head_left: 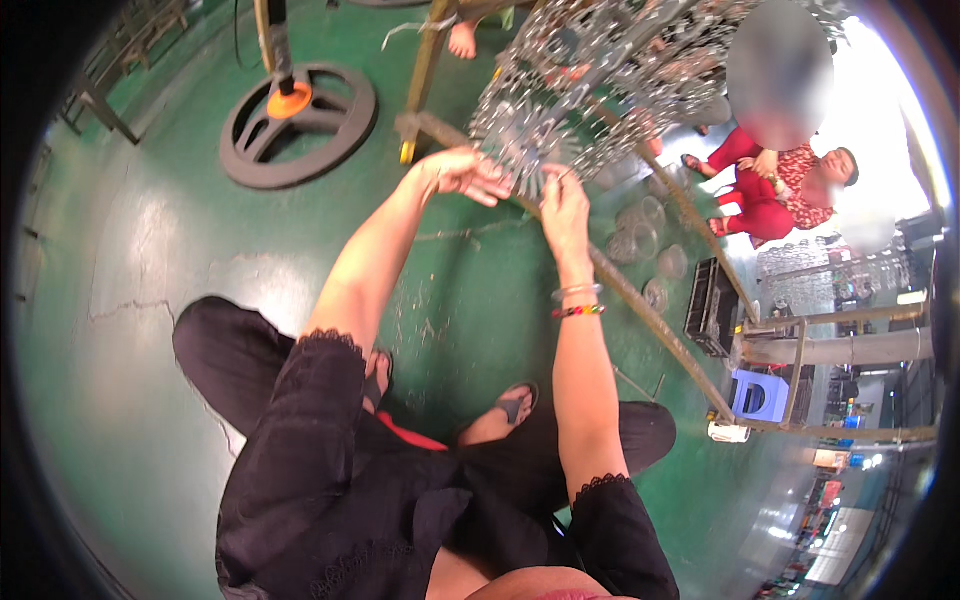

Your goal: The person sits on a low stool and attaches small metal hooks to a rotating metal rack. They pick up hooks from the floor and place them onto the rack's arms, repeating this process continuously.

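Note:
Many shiny metal pieces [630, 90] hang in a dense cluster on a frame in front of me. At its near end, thin flat strips fan out into a round metal spray [535, 140]. My left hand [472, 176] is by the left underside of this spray, fingers stretched out and apart; whether it touches the strips is unclear. Against the spray's lower right edge, my right hand [565, 205] has its fingertips bent together in a pinch. What lies between them is too small to make out. Bracelets [578, 300] circle my right wrist.
A rusty frame bar [660, 335] slants below the cluster. A grey round base [300, 125] with a pole stands at the upper left. Clear round containers [640, 228], a black crate [712, 308] and a blue plastic stool [762, 395] are rightward. A person in red [790, 190] sits beyond.

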`<state>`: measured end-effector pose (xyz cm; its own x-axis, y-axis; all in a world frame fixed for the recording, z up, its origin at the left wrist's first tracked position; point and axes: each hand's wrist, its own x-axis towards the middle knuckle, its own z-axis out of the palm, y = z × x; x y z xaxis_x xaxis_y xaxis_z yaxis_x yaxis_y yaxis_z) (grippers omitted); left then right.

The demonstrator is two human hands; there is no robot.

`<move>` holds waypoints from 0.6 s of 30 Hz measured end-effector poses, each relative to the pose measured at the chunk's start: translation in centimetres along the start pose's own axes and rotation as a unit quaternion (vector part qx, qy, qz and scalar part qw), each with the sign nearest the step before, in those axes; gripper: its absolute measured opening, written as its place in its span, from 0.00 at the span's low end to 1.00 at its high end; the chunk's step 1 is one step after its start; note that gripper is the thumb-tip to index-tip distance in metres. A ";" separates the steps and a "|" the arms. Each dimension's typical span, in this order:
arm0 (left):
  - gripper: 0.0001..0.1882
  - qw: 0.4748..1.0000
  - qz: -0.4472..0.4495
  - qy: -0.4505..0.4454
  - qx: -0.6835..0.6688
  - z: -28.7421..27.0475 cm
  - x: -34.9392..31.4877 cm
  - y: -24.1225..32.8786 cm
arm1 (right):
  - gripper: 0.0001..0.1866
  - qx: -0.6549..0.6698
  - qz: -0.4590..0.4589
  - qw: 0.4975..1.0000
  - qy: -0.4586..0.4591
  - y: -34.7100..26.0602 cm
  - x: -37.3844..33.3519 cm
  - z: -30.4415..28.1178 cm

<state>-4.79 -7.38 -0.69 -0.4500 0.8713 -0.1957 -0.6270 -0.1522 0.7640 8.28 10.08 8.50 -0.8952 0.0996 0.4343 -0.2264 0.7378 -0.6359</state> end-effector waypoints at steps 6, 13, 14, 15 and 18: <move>0.18 1.000 -0.002 0.003 0.022 0.7 -0.8 -0.2 | 0.12 0.153 0.119 0.980 -0.051 0.2 -0.5 -0.4; 0.18 1.000 -0.005 0.001 0.019 1.1 -1.3 -0.1 | 0.09 0.164 0.156 0.973 0.056 -0.9 0.3 0.4; 0.19 1.000 -0.008 0.000 0.017 1.1 -1.4 -0.4 | 0.08 0.168 0.161 0.970 0.066 -1.2 0.1 0.7; 0.19 1.000 -0.007 -0.002 0.021 1.0 -1.2 0.0 | 0.08 0.147 0.160 0.974 0.063 -1.4 0.4 0.8; 0.18 1.000 0.009 -0.003 0.023 1.2 -0.9 -0.5 | 0.08 0.105 0.151 0.981 0.065 -1.8 0.2 0.6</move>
<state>-3.27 -7.55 -0.14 -0.4561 0.8719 -0.1780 -0.5894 -0.1461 0.7945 8.32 8.36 9.36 -0.8799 0.3878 0.2746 -0.0437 0.5095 -0.8594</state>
